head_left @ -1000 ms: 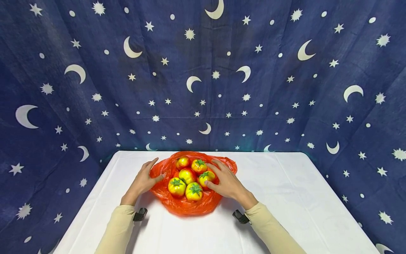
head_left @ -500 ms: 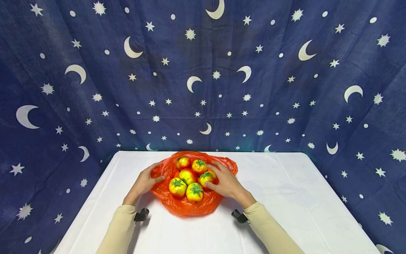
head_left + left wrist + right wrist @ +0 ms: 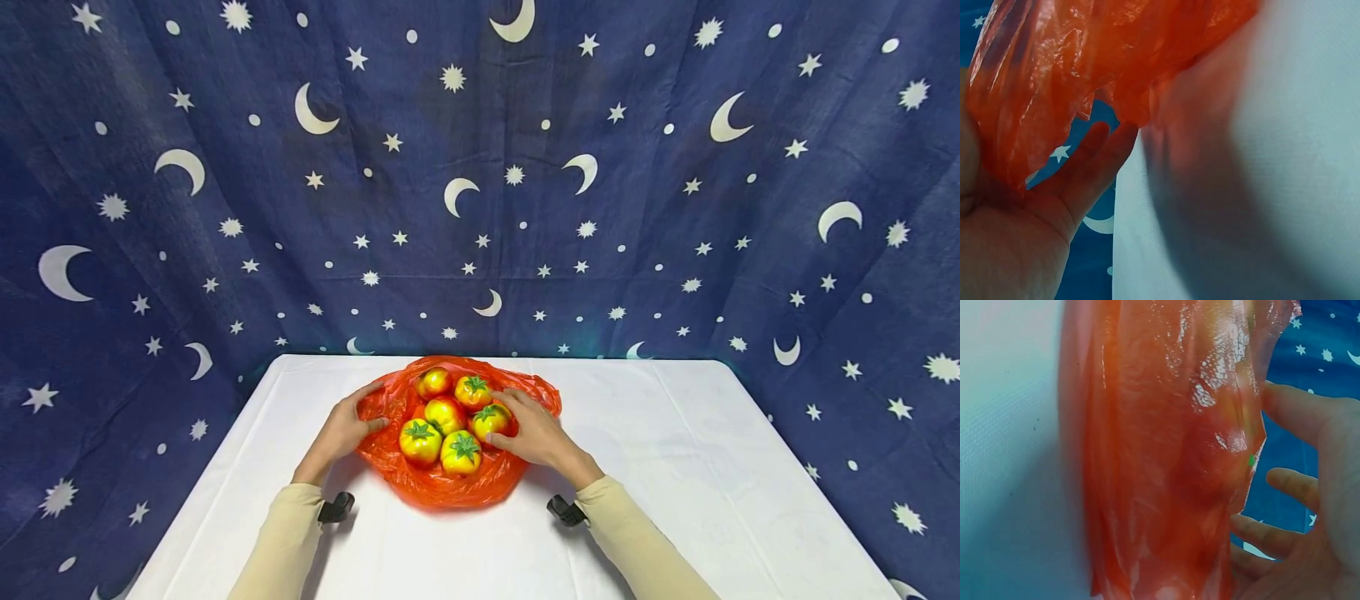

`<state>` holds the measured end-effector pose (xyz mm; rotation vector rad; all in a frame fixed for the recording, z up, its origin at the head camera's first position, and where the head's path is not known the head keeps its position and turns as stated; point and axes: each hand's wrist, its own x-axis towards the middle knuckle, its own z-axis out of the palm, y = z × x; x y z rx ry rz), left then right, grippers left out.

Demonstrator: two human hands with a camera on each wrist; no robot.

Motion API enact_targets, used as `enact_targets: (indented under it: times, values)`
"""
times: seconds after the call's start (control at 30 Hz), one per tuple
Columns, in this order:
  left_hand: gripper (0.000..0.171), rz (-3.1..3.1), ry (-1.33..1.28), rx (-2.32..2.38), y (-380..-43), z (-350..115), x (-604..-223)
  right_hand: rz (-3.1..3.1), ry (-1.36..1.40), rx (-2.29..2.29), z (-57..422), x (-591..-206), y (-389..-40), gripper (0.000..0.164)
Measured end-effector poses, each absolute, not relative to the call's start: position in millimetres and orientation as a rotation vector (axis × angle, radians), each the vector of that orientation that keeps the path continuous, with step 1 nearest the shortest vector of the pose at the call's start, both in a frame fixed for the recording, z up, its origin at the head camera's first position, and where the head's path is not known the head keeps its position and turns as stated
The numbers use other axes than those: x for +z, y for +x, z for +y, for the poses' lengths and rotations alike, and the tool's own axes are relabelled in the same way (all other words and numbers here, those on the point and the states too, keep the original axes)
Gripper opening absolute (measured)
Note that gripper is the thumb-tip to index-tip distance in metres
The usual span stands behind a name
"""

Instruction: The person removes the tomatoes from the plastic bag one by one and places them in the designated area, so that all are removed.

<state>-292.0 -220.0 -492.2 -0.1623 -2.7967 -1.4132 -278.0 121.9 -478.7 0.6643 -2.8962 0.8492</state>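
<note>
A crinkled red plastic bag (image 3: 450, 492) lies spread on the table, with several shiny yellow-red tomatoes (image 3: 446, 414) clustered in its mouth, most showing green star-shaped tops. My left hand (image 3: 337, 433) is at the bag's left edge, fingers spread and touching the film. In the left wrist view its fingertips (image 3: 1125, 134) meet the hanging edge of the bag (image 3: 1129, 44). Across from it my right hand (image 3: 536, 433) reaches over the right rim, thumb and fingers apart beside the rightmost tomato (image 3: 489, 423). The right wrist view shows loosely spread fingers (image 3: 1266, 537) along the bag's side (image 3: 1166, 456).
A white cloth covers the table (image 3: 712, 500), whose far edge meets a dark blue curtain (image 3: 480, 208) with moons and stars. Black wrist devices (image 3: 566, 510) sit below both wrists.
The left hand has moved slightly right onto the bag's left edge, its fingers lower against the film. The right hand and tomatoes are nearly unmoved.
</note>
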Motion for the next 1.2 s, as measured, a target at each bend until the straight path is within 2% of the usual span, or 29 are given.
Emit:
enact_targets:
  times: [0.37, 1.2]
  values:
    - [0.077, -2.809, -0.123, -1.456, -290, -219, -494, -2.925, 0.700, 0.857, 115, -486, -285, 0.068]
    - [0.082, -2.789, -0.103, -1.439, -286, -218, -495, -2.975, 0.679, 0.876, 113, -486, -290, 0.068]
